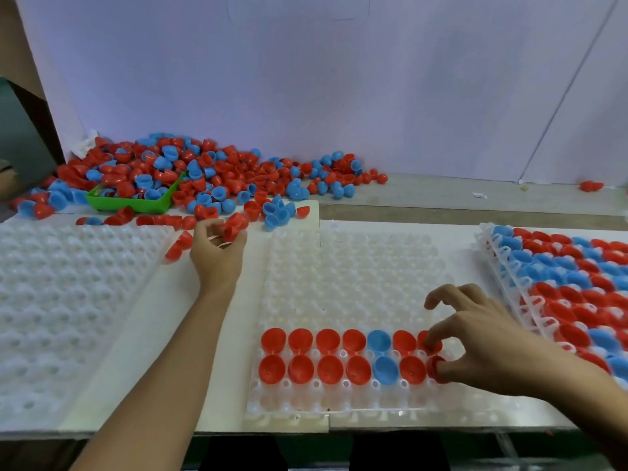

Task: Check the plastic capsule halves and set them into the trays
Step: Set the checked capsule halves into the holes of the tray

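Head view: the right hand [482, 338] pinches a red capsule half [436, 368] at the seventh slot of the middle tray [339, 266], beside two part-filled rows. The left hand [217, 249] curls round red halves [234, 227], probably several, near the loose pile [204, 171] on the counter [441, 195]. Seat each half open side up, square in its socket.

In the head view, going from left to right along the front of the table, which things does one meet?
Empty white tray → left hand → middle tray with two rows of capsule halves → right hand → filled tray.
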